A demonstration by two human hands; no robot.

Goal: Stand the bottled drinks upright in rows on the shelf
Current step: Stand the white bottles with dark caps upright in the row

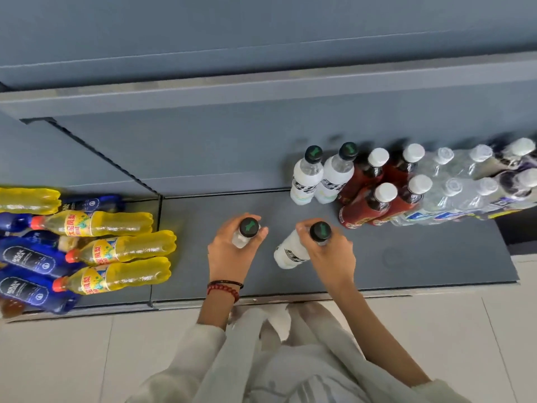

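The left hand [229, 253] wraps its fingers round a white bottle [240, 241], and the right hand [331, 254] wraps round a second white bottle [290, 254]. Both are near the shelf [421, 266] front edge, with open room around them. The yellow bottles [122, 250] read "凤梨".

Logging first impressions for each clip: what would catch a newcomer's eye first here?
In the middle of the shelf, the left hand grips a black-capped white bottle near its top, and the right hand grips a second white bottle likewise. At far left, yellow bottles and blue bottles lie on their sides. Upright rows stand at the right rear.
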